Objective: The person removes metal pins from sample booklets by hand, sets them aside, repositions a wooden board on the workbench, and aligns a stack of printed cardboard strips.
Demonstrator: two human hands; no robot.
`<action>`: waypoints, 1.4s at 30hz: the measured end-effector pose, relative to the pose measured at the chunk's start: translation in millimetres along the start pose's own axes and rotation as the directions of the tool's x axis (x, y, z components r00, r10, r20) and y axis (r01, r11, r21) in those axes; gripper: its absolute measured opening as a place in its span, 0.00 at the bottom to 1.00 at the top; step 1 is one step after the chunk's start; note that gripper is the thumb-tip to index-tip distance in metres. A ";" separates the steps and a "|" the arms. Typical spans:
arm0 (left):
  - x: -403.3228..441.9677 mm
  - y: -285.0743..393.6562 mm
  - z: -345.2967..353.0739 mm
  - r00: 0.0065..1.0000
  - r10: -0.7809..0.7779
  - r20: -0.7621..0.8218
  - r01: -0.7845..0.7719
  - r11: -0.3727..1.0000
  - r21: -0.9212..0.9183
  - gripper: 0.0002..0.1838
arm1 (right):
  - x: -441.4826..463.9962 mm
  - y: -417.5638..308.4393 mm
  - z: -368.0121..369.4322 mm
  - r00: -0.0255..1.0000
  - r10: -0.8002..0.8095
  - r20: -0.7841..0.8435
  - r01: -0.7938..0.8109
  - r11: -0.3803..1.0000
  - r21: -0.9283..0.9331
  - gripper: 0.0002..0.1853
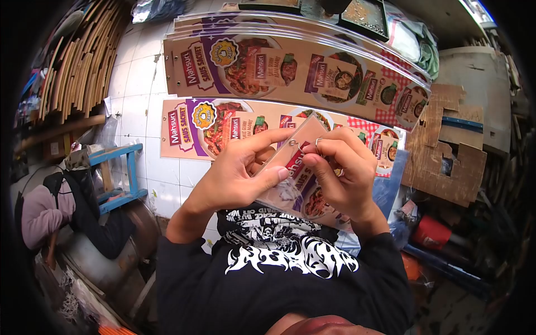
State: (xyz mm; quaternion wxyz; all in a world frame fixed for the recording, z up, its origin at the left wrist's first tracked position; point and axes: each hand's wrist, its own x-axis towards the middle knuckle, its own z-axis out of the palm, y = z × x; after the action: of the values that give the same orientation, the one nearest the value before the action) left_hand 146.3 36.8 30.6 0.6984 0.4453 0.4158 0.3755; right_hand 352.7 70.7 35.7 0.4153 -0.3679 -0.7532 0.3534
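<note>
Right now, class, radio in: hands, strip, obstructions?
Left hand gripping strip. Right hand pinching wire near strip's eyelet. Strip tilted. No obstruction seen.

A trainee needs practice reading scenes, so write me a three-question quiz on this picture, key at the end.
1. What is the right hand pinching near the eyelet of the held sign?
A) a brush
B) a bent metal wire
C) a pen

2. True or false: the blue frame stands on the person's left.

3. Fill in the brand: the other signs beyond the hands read "____ Saus Sachet".

Key: 1. B; 2. True; 3. Mahsuri
</note>
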 end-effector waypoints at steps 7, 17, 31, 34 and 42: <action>-1.7 -2.1 -1.4 0.999 0.033 0.018 -0.035 0.996 0.084 0.29 | -0.9 -0.9 4.0 1.000 0.011 -0.002 -0.011 1.000 -0.006 0.08; -4.0 0.2 2.5 0.989 0.149 0.020 -0.150 0.966 0.210 0.31 | -2.2 -3.5 2.9 1.000 0.010 0.003 -0.010 1.000 -0.005 0.06; -10.1 17.8 15.5 0.971 0.234 0.043 -0.225 0.845 0.484 0.30 | 1.0 -17.8 -1.7 0.998 0.037 0.058 -0.031 0.995 -0.096 0.07; -9.5 11.8 12.9 0.985 0.168 0.025 -0.167 0.929 0.332 0.30 | -3.4 -13.4 0.2 0.998 0.025 0.050 -0.021 0.996 -0.086 0.07; -9.9 -0.4 3.8 0.998 0.046 -0.037 -0.040 0.989 0.144 0.24 | -9.3 -4.0 0.2 0.996 -0.087 -0.029 0.088 0.996 0.006 0.07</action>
State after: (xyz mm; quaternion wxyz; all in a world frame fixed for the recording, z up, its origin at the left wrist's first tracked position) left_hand 146.2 26.6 33.6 0.6481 0.4954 0.4457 0.3686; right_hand 355.0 60.8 35.6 0.4423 -0.3380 -0.7614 0.3324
